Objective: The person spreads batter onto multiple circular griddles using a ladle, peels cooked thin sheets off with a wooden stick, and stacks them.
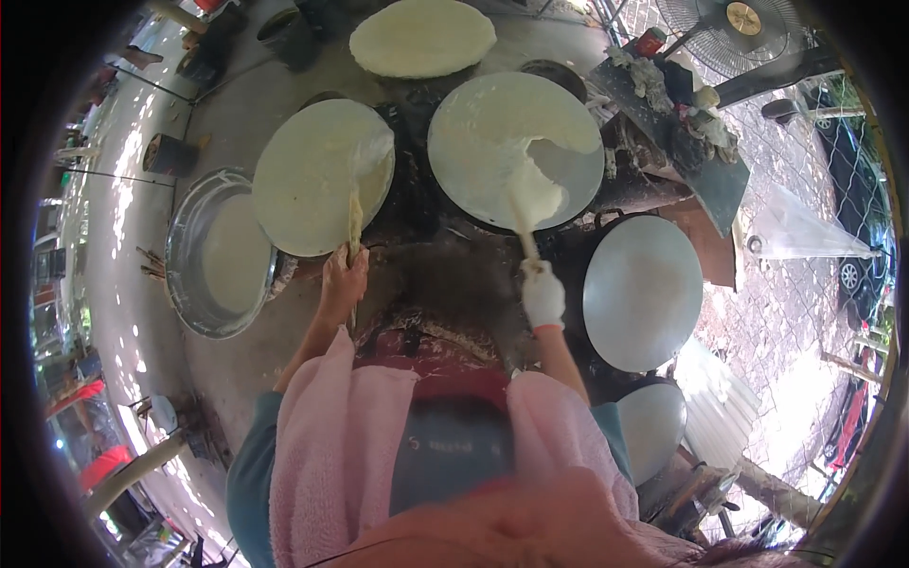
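- On the grey floor at far left stands a dark bucket (pixel 170 153); nearer, a wide round metal basin (pixel 177 293) holds pale liquid (pixel 235 254), its right rim just beside the first plate.
- The large round left plate (pixel 383 186) carries a cream-coloured layer (pixel 301 180) over most of its surface; toward its right edge the coating looks thinner or disturbed, so work here seems well advanced.
- The bare left hand (pixel 346 275), fingers closed, has hold of a long thin wooden stick (pixel 356 222) crossing this plate's near edge.
- Beyond, a round far plate (pixel 422 74) looks fully coated, with neither hand at it.
- The large round right plate (pixel 571 166) is coated along its far and left sides; a grey patch shows on its right, so this one appears part-way.
- The white-gloved right hand (pixel 543 295) is closed around a pale, blurred tool (pixel 525 244) reaching over the near edge; its tip is unclear.
- Rightward, a smooth grey-white round plate (pixel 644 293) shows no cream layer, apparently left to do.
- Past it, a dark board (pixel 718 185) bearing rags (pixel 646 80) crowds that side, below a round black fan (pixel 743 19).
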Tool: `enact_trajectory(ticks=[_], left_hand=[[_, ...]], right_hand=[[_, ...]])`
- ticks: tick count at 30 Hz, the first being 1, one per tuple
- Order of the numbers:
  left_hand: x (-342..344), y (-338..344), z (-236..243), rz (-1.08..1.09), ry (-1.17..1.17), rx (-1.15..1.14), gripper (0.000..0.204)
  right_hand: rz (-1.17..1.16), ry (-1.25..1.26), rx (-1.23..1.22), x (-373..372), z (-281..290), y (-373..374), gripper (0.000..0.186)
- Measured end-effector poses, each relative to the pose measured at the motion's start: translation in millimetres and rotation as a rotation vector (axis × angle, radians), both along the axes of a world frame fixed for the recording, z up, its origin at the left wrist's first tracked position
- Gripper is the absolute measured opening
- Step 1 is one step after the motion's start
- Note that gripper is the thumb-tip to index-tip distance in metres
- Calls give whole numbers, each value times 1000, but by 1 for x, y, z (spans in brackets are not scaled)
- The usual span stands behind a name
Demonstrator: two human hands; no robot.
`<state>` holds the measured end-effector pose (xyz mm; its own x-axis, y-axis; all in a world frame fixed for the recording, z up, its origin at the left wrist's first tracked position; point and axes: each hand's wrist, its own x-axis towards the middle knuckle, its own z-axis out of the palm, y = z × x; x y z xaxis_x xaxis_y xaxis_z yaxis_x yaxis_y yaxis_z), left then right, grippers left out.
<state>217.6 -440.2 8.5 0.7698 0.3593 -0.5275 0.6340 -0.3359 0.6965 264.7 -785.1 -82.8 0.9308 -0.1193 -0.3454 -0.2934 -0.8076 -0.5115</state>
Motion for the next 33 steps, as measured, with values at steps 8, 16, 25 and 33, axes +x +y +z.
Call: enact_trajectory(ticks=[8, 16, 25, 33], left_hand=[[-16, 20, -91, -347, -344, 380, 20], [-17, -10, -55, -530, -324, 706, 28], [-26, -9, -76, -255, -165, 351, 34], [39, -65, -9, -72, -224, -155, 22]], right_hand=[[-31, -25, 279, 11, -6, -26, 30], [-26, -177, -132, 89, -16, -76, 53], [-68, -301, 159, 126, 46, -23, 43], [-672, 193, 1197, -10, 4, -32, 38]])
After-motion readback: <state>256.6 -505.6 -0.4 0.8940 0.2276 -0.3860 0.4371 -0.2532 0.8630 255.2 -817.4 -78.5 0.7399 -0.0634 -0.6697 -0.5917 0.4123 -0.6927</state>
